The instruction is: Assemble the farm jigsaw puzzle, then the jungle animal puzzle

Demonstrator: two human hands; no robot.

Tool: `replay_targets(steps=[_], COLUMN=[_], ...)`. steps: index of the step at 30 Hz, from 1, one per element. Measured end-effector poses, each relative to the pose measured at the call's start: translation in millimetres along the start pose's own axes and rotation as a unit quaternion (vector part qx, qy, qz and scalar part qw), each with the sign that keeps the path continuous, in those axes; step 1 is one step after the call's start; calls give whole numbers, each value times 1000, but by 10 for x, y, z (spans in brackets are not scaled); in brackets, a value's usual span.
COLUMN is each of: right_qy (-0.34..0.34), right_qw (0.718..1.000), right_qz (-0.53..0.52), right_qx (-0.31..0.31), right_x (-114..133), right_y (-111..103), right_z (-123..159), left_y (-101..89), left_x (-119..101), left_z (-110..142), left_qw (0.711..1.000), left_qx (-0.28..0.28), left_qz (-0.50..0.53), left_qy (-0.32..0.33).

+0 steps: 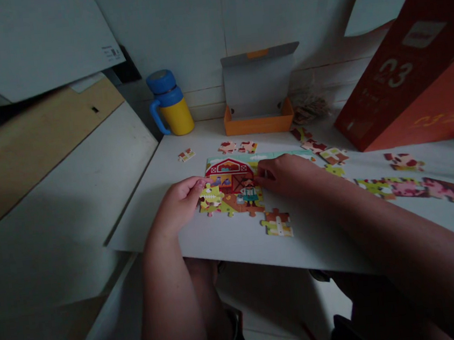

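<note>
A partly joined jigsaw puzzle [233,183] lies on the white table, picturing a red barn and a figure in a blue-green apron. My left hand [185,198] pinches a yellow-green puzzle piece [211,194] with a white fence pattern over the puzzle's lower left corner. At the right side of the barn, my right hand [286,172] touches the puzzle with curled fingers; anything between them is hidden. Just below the puzzle sits a loose brown and yellow-green puzzle piece [278,223]. Farther right, joined pieces with a pink animal [409,188] lie behind my right forearm.
An open orange box [259,125] stands against the wall, beside a blue and yellow mug [176,110]. A clear bag [310,104] and a large red box [387,77] are at the back right. Several loose pieces [227,147] lie behind the puzzle. The table's front edge [253,264] is near my arms.
</note>
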State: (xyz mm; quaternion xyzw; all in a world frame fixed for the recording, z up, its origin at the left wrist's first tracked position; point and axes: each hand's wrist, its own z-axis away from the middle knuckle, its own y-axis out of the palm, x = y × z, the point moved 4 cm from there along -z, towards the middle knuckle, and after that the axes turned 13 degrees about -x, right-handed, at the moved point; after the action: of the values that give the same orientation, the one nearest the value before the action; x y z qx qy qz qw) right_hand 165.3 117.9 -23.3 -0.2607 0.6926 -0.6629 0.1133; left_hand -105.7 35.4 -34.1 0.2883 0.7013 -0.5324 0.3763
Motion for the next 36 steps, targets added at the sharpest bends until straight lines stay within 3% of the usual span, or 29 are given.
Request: replay_targets(steps=[21,24,27,31,36], right_qy=[6,10,-50,-121,-94], right_qw=[1000,997,979,932,910], right_qz=[12,-50,-188,-342,-400], right_qx=[-12,-49,-63,10,52], right_x=[26,50,131,234,201], right_y=[-51,-119,-179,-147,-59], right_z=[3,16,57,126,106], left_y=[31,98,253,496,630], left_x=[-50,-125,-243,-406,-450], left_z=[28,73,123,182,192], left_qw=[1000,1000,1000,997,996], left_qx=[7,4,17,48,45], left_qz=[-27,-8,17,43,72], left_qy=[-1,-15,-6,30,30])
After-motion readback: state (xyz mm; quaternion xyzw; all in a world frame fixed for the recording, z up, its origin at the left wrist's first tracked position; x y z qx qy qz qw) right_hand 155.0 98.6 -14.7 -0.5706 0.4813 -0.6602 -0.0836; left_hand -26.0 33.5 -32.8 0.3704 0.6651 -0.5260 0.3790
